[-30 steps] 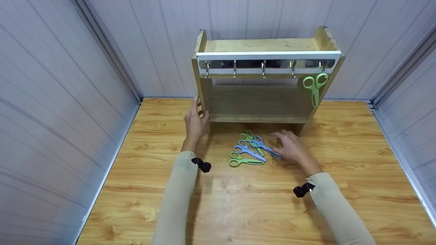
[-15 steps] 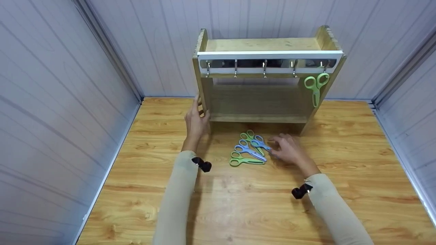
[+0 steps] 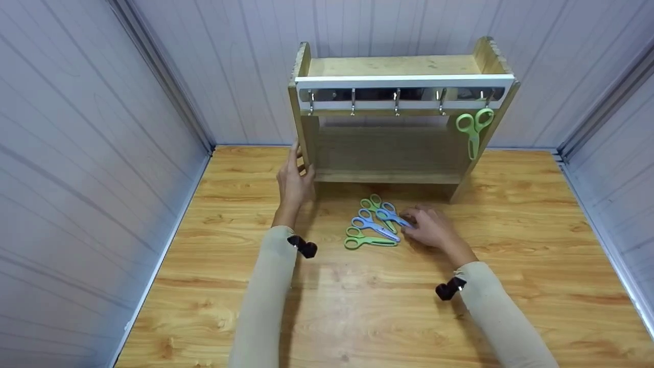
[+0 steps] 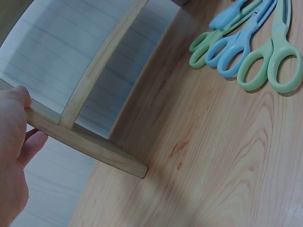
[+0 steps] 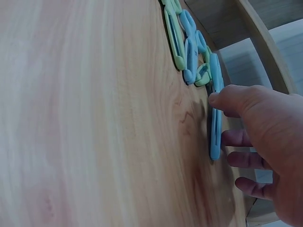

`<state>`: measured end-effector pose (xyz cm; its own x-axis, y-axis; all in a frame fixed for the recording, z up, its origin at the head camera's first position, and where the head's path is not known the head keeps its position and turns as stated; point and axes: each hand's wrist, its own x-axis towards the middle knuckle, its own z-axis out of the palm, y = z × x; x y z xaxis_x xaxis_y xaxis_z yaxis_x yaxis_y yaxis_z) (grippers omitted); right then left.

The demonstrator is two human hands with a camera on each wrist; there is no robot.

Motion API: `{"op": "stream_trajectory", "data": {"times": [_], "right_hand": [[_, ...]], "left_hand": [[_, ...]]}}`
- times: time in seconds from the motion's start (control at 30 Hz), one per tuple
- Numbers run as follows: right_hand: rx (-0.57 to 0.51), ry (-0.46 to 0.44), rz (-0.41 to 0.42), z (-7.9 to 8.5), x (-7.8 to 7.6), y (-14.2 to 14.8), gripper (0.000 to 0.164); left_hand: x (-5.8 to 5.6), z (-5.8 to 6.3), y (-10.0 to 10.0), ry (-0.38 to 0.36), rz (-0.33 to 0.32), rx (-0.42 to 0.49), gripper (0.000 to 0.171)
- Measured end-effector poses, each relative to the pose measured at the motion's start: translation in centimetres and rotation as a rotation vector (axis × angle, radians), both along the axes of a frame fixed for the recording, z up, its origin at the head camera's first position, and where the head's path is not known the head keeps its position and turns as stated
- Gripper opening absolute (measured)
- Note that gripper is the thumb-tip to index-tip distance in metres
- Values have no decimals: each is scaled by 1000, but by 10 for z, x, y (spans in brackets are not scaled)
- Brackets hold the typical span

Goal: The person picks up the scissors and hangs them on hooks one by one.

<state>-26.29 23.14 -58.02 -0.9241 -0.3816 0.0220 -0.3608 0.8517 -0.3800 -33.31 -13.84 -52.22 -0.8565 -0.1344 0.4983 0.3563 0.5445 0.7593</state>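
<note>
My left hand (image 3: 295, 186) grips the left side panel of a small wooden shelf (image 3: 388, 177); in the left wrist view, thumb and fingers lie around that panel (image 4: 90, 142). On the table, my right hand (image 3: 431, 226) pinches the blade end of the topmost blue scissors (image 3: 401, 221). Its thumb lies on one side of the blue blades (image 5: 216, 135) and its fingers on the other. Under and beside them lie another pair of blue scissors (image 3: 377, 229) and two green pairs, the front green scissors (image 3: 378, 242) and the back green scissors (image 3: 366, 205), handles pointing left.
A white rail (image 3: 375, 105) with several metal hooks runs across the shelf's upper front. Green scissors (image 3: 473, 138) hang by one handle loop from the rightmost hook. Panelled walls (image 3: 245, 61) enclose the wooden table (image 3: 347, 306) behind and on both sides.
My right hand has moved slightly left and closed its thumb and fingers on the topmost blue scissors. The left hand keeps its hold on the shelf.
</note>
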Motion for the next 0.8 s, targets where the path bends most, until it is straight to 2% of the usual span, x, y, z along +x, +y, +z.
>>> {"op": "stream_trajectory", "data": {"times": [0.3, 0.6, 0.8], "right_hand": [[-15, -32, -8, -1, 0, -3, 43], [-21, -30, -8, -2, -1, -4, 39], [-29, -18, -5, -3, 0, -3, 38]], "left_hand": [[1, 0, 0, -13, 1, 8, 70], [1, 2, -1, -15, 12, 3, 69], [0, 0, -1, -10, -7, 3, 69]]}}
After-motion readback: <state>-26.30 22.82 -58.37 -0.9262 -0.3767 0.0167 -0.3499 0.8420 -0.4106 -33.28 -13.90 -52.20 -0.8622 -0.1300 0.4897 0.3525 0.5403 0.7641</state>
